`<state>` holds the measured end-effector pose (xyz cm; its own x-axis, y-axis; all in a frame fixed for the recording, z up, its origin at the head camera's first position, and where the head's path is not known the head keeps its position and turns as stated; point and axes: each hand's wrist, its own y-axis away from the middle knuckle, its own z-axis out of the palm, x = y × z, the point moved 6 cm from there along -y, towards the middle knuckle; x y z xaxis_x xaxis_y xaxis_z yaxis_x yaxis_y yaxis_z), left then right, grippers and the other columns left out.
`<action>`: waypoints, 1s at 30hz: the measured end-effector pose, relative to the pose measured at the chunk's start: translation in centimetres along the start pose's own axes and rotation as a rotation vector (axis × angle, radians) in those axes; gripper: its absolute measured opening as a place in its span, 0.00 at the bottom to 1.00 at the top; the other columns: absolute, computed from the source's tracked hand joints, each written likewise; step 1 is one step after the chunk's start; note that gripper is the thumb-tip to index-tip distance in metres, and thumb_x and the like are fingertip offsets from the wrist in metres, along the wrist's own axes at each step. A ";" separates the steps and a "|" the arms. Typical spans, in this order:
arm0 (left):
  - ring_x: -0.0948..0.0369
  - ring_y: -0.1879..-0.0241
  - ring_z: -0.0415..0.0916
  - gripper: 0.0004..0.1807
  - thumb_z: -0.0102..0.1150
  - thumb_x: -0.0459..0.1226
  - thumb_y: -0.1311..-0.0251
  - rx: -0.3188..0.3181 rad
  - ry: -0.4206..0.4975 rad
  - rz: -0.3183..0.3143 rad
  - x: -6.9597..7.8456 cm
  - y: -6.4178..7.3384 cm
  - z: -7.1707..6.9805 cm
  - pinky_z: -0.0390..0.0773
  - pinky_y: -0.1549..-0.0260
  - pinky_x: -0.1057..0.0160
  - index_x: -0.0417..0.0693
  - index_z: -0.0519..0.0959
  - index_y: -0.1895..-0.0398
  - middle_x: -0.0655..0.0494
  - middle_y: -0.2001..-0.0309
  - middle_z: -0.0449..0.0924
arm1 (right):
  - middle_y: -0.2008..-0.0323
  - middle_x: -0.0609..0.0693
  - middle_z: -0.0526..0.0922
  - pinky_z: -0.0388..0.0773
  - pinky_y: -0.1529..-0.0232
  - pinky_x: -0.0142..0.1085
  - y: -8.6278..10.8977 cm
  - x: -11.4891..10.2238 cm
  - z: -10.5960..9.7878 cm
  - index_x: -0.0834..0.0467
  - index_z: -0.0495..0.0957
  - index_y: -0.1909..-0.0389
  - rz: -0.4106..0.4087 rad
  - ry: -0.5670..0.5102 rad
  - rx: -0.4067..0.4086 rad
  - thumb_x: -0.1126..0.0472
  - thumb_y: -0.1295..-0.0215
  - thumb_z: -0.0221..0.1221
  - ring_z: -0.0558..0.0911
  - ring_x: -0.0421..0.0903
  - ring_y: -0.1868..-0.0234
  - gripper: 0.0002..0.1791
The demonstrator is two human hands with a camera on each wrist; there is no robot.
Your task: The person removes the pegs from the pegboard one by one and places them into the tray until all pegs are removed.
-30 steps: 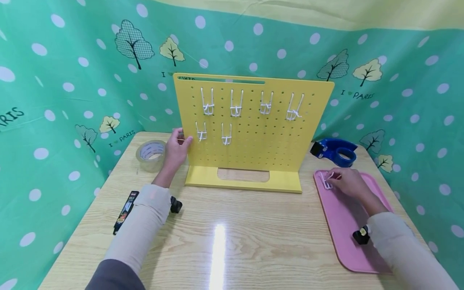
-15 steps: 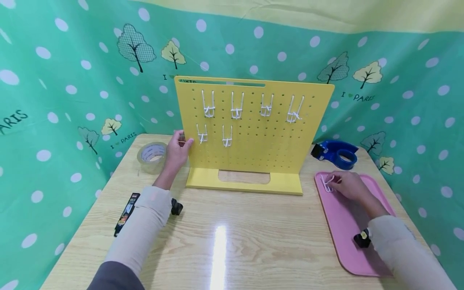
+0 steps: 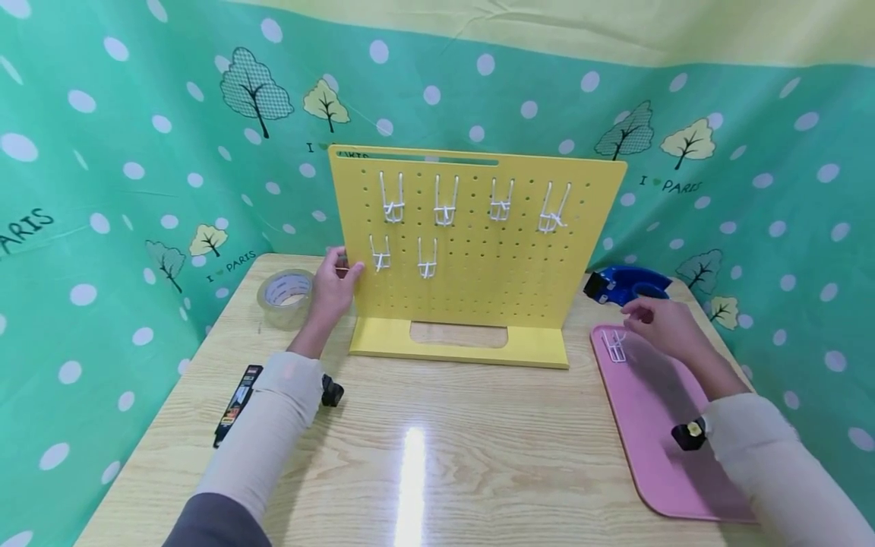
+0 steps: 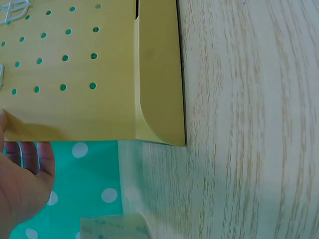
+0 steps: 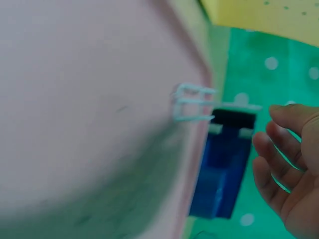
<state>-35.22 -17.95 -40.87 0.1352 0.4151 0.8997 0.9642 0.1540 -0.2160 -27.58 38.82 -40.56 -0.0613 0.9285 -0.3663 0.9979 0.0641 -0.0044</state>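
A yellow pegboard point(image 3: 506, 289) stands upright on the table, with several white wire hooks, such as the upper-left hook point(image 3: 393, 214), fixed on it in two rows. My left hand point(image 3: 333, 295) grips the board's left edge, thumb in front and fingers point(image 4: 46, 157) behind. One more white wire hook point(image 5: 187, 101) lies at the far left corner of the pink tray point(image 3: 656, 456). Just above that corner hovers my right hand point(image 3: 666, 328), fingers loosely bent, apart from the hook and holding nothing.
A blue tape dispenser point(image 3: 618, 282) sits behind the tray. Left of the board stands a roll of clear tape point(image 3: 283, 298), and a narrow black package point(image 3: 235, 406) lies nearer on the wooden table point(image 3: 492, 441). A dotted green cloth point(image 3: 472, 99) hangs behind.
My right hand has let go of the hook in the tray and risen a little up and to the right. The left hand keeps its hold on the board.
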 end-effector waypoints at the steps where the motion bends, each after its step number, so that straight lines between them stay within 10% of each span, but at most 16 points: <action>1: 0.52 0.54 0.76 0.20 0.59 0.41 0.28 -0.003 -0.005 -0.003 0.0 0.0 0.0 0.78 0.60 0.66 0.44 0.72 0.39 0.40 0.50 0.79 | 0.58 0.60 0.84 0.81 0.62 0.41 -0.1 -0.5 -0.2 0.60 0.81 0.47 -0.006 -0.003 0.017 0.59 0.28 0.60 0.79 0.54 0.60 0.13; 15: 0.51 0.53 0.77 0.19 0.59 0.41 0.28 -0.014 0.006 0.001 -0.1 -0.1 0.1 0.79 0.59 0.64 0.43 0.72 0.39 0.40 0.50 0.79 | 0.62 0.54 0.87 0.84 0.62 0.45 -1.7 -11.2 1.4 0.59 0.84 0.51 -0.223 -0.031 0.063 0.62 0.32 0.63 0.85 0.52 0.60 0.11; 30: 0.51 0.53 0.76 0.18 0.59 0.41 0.28 -0.014 0.017 -0.005 0.0 0.1 0.0 0.80 0.57 0.58 0.45 0.72 0.40 0.41 0.51 0.79 | 0.62 0.54 0.88 0.85 0.65 0.39 -3.2 -22.5 3.2 0.58 0.85 0.54 -0.477 -0.102 0.393 0.62 0.35 0.67 0.87 0.48 0.66 0.10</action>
<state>-35.14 -17.95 -40.86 0.1337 0.3994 0.9070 0.9680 0.1434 -0.2058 -29.29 16.53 -35.28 -0.5195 0.7896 -0.3266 0.7945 0.3056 -0.5248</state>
